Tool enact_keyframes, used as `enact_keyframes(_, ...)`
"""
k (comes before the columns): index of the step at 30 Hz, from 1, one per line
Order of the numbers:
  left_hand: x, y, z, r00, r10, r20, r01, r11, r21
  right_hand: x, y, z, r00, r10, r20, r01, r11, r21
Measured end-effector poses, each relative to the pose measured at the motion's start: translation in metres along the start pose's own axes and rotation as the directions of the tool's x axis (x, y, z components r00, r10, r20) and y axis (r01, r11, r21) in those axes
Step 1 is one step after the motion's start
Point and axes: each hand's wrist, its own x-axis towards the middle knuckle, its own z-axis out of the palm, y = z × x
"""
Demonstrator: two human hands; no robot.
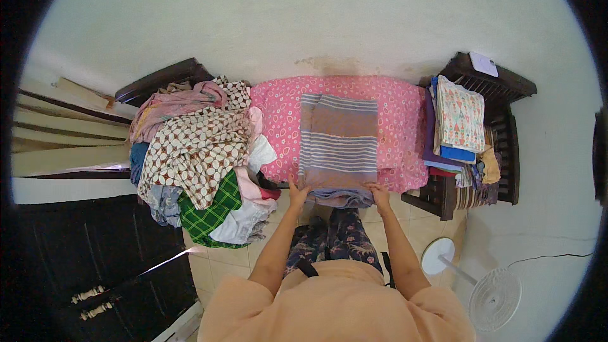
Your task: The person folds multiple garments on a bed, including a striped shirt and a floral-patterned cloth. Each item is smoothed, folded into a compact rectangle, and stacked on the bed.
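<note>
A grey-brown striped cloth [338,142], folded into a long panel, lies over a pink patterned bed cover [403,128]. Its near end hangs bunched past the bed's front edge. My left hand [298,194] grips the cloth's near left corner. At the near right corner, my right hand [379,195] has hold of the same cloth. Both hands are about level, with the cloth's width between them.
Rumpled laundry, with a brown-and-white patterned cloth [199,147] on top, is heaped at left. Folded fabrics [460,114] are stacked at right on a dark wooden bench [510,152]. A white standing fan [495,299] stands lower right, a black door [61,247] lower left.
</note>
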Motion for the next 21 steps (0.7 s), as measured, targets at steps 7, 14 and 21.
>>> enact_keyframes(7,0.083,0.081,0.019,0.940,-0.125,0.319,0.099,0.990,0.097,0.076,-0.088,-0.037,0.949,0.091,0.303,-0.288,0.645,0.708)
enact_keyframes(14,0.184,0.159,0.103,0.956,-0.281,0.086,0.281,0.960,0.009,0.203,-0.152,-0.028,0.975,0.158,0.156,-0.188,0.961,0.202)
enact_keyframes(21,0.233,0.127,0.104,0.989,0.141,0.043,-0.134,0.739,0.661,0.253,-0.117,0.010,0.972,-0.139,-0.187,0.126,0.989,-0.078)
